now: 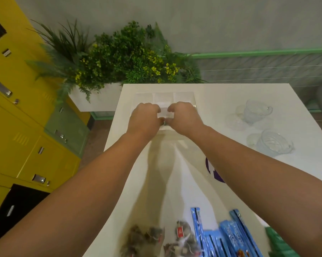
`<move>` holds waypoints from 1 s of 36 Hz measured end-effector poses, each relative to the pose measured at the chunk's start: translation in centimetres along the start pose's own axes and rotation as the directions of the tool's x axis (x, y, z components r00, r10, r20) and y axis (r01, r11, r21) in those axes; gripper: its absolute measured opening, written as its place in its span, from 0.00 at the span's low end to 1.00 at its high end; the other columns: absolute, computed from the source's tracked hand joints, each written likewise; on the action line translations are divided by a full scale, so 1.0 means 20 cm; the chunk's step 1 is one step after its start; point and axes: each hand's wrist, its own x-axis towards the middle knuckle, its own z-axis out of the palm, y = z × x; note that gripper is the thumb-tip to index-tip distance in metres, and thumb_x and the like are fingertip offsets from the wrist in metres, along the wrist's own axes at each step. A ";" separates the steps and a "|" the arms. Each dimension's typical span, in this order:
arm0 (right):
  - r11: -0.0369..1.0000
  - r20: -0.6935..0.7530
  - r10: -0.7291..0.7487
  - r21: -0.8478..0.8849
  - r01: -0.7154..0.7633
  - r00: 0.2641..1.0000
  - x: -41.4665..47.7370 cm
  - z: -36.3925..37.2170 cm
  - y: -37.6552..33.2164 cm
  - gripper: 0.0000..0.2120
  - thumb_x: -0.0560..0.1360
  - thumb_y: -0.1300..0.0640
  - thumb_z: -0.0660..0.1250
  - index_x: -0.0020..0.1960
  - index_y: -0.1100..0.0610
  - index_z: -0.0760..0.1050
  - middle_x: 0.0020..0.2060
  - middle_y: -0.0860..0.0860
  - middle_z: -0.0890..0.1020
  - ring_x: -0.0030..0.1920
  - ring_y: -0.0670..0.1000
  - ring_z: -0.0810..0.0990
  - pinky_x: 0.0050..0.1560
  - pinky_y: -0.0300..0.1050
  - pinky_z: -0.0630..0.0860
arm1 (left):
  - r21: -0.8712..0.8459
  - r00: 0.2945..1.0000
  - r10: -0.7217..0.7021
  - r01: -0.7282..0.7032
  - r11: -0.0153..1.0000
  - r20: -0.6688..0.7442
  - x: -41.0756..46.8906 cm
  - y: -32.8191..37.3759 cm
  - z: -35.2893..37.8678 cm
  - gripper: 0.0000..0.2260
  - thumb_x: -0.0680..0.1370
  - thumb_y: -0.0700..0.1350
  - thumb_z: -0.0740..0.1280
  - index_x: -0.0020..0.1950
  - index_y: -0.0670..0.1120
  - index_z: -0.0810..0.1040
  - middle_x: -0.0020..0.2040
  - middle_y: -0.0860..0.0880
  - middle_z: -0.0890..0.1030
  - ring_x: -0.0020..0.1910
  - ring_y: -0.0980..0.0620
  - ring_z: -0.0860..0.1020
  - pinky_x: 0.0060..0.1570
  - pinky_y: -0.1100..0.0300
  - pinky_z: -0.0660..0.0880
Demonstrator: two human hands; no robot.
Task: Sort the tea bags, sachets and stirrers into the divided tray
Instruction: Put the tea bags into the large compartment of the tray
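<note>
Left hand (145, 117) and right hand (184, 117) curl over the clear plastic divided tray (163, 98); I cannot tell what they hold. Brown tea bags (144, 238) and long blue sachets (229, 236) lie unsorted.

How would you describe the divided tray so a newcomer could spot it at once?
Start at the white table and look to its far end, near the green plants. The divided tray lies there, partly under the left hand and right hand. Unlike the rounded glass cups to its right, it is flat, clear and split into square compartments.
</note>
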 end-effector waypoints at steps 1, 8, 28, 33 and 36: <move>1.000 -0.011 -0.016 0.007 0.016 1.000 -0.05 -0.02 -0.02 0.20 0.75 0.48 0.70 0.64 0.56 0.78 0.59 0.53 0.82 0.60 0.55 0.78 0.59 0.48 0.75 | -0.021 1.000 0.008 -0.008 1.000 -0.017 -0.06 -0.01 -0.02 0.17 0.77 0.55 0.69 0.62 0.47 0.80 0.57 0.48 0.82 0.59 0.47 0.75 0.54 0.55 0.72; 0.992 0.030 -0.111 0.063 0.109 0.993 -0.38 -0.02 -0.11 0.20 0.74 0.47 0.70 0.63 0.54 0.78 0.59 0.50 0.82 0.61 0.52 0.78 0.59 0.44 0.74 | -0.099 0.998 0.060 -0.063 0.993 -0.031 -0.46 -0.10 -0.13 0.19 0.78 0.59 0.65 0.60 0.47 0.80 0.58 0.50 0.80 0.56 0.47 0.75 0.53 0.58 0.71; 0.964 0.559 -0.197 -0.041 0.264 0.806 -1.06 0.33 -0.15 0.36 0.64 0.41 0.77 0.69 0.49 0.74 0.65 0.47 0.78 0.64 0.50 0.75 0.62 0.46 0.72 | -0.229 0.857 0.226 -0.130 0.965 0.464 -1.25 -0.36 0.02 0.25 0.69 0.60 0.75 0.64 0.54 0.78 0.64 0.57 0.76 0.62 0.54 0.71 0.64 0.59 0.68; 0.936 0.574 -0.238 -0.081 0.344 0.783 -1.07 0.39 -0.16 0.26 0.67 0.42 0.75 0.63 0.46 0.78 0.60 0.46 0.79 0.59 0.51 0.75 0.60 0.50 0.74 | -0.265 0.817 0.273 -0.154 0.952 0.508 -1.27 -0.38 0.09 0.23 0.68 0.56 0.77 0.62 0.54 0.81 0.59 0.53 0.75 0.57 0.55 0.71 0.56 0.65 0.67; 0.946 0.593 -0.227 -0.055 0.319 0.773 -1.06 0.41 -0.18 0.12 0.70 0.47 0.74 0.53 0.46 0.83 0.51 0.44 0.82 0.52 0.49 0.78 0.54 0.48 0.76 | -0.280 0.815 0.293 -0.168 0.945 0.500 -1.27 -0.38 0.10 0.17 0.71 0.50 0.77 0.59 0.53 0.83 0.54 0.52 0.77 0.52 0.55 0.75 0.51 0.63 0.70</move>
